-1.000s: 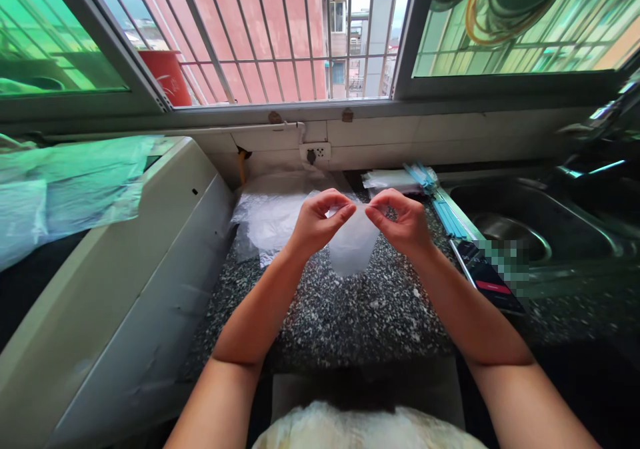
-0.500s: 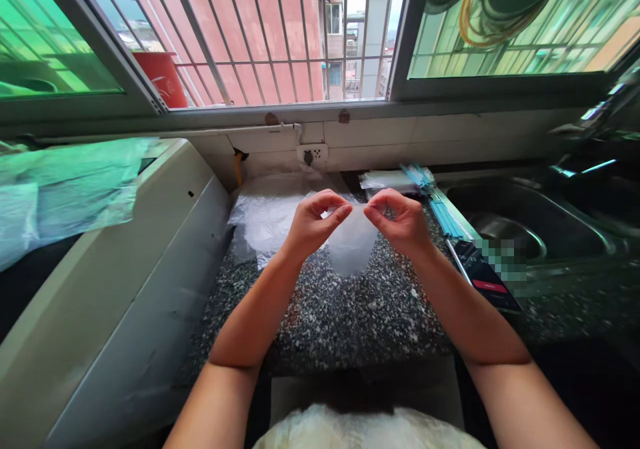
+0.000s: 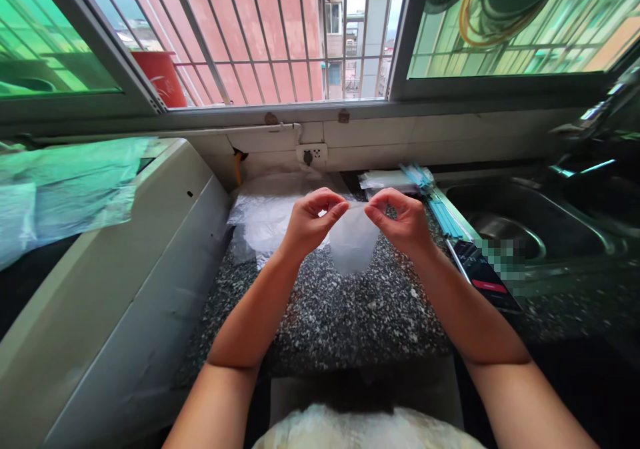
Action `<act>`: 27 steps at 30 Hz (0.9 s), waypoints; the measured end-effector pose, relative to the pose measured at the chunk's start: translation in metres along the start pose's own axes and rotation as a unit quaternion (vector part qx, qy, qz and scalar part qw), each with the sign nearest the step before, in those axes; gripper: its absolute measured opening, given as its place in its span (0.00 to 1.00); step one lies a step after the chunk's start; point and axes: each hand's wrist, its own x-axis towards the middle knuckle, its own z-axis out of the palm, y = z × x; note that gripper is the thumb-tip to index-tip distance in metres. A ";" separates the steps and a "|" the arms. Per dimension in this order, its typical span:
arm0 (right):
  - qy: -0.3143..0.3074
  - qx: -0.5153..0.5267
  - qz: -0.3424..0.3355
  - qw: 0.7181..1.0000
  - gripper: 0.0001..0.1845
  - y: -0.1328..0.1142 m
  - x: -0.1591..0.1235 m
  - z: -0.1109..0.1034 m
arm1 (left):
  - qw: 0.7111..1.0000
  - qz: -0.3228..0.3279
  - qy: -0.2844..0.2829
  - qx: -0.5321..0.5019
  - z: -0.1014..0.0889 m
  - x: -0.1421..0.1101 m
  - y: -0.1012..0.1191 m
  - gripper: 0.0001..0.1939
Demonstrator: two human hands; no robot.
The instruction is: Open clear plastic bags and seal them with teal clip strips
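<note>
Above the speckled granite counter [image 3: 350,315] hangs a small clear plastic bag [image 3: 353,242], held up by its top edge. My left hand [image 3: 313,219] pinches the bag's left corner between thumb and forefinger. My right hand [image 3: 403,222] pinches the right corner the same way. The two hands are close together, a few finger widths apart, with the bag drooping between and below them.
A pile of clear plastic bags [image 3: 267,212] lies behind the hands by the wall socket [image 3: 311,153]. Blue strips [image 3: 443,209] and a dark phone [image 3: 483,275] lie to the right, beside a steel sink [image 3: 525,229]. A white appliance [image 3: 125,282] fills the left. The barred window [image 3: 280,35] stands open.
Almost nothing differs. Both hands keep their pinch on the bag; the view has shifted slightly and the hands sit a touch higher than a second ago.
</note>
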 end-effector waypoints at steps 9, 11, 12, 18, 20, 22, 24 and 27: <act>-0.021 0.030 0.004 0.999 0.09 0.000 0.000 0.000 | 1.000 0.006 -0.004 0.003 0.002 -0.001 -0.001 0.10; -0.025 0.032 0.003 0.999 0.09 0.000 0.000 0.002 | 1.000 0.011 -0.011 0.006 0.003 -0.002 -0.002 0.10; -0.025 0.030 0.002 0.999 0.08 0.000 -0.001 0.003 | 1.000 0.012 -0.014 0.008 0.004 -0.002 -0.002 0.10; -0.017 0.012 -0.001 1.000 0.08 0.000 -0.002 0.006 | 0.999 0.016 -0.016 0.026 0.004 -0.001 -0.002 0.11; -0.018 0.007 0.000 1.000 0.08 -0.001 -0.002 0.006 | 0.999 0.020 -0.016 0.030 0.004 -0.001 -0.003 0.11; -0.019 0.002 0.003 1.000 0.08 -0.002 -0.002 0.005 | 0.999 0.023 -0.018 0.038 0.004 -0.001 -0.003 0.11; -0.020 0.000 0.007 1.000 0.08 -0.002 -0.002 0.005 | 0.999 0.021 -0.020 0.045 0.004 -0.001 -0.003 0.12; -0.016 0.000 0.016 1.000 0.08 -0.003 -0.001 0.003 | 0.999 0.011 -0.019 0.039 0.004 -0.001 -0.002 0.13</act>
